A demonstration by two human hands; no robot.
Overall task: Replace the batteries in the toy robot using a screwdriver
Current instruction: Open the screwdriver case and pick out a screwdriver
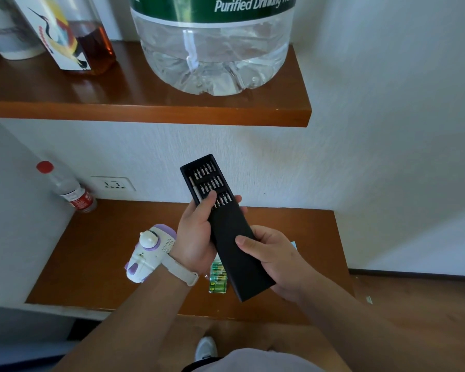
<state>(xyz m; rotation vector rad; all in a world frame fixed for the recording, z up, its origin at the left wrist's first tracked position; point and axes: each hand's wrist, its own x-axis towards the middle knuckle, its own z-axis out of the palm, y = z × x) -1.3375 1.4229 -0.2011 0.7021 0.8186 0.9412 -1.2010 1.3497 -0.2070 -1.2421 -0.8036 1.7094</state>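
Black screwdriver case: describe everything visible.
The screwdriver case is a long, matte black, plastic-looking box, held tilted. Its inner tray is slid partly out at the far end, showing three rows of metal bits. The left hand grips its middle, thumb on the tray; the right hand grips the near end.

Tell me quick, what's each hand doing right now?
Left hand: grips the black screwdriver bit case, thumb resting on its slid-out bit tray.
Right hand: grips the lower end of the same case.
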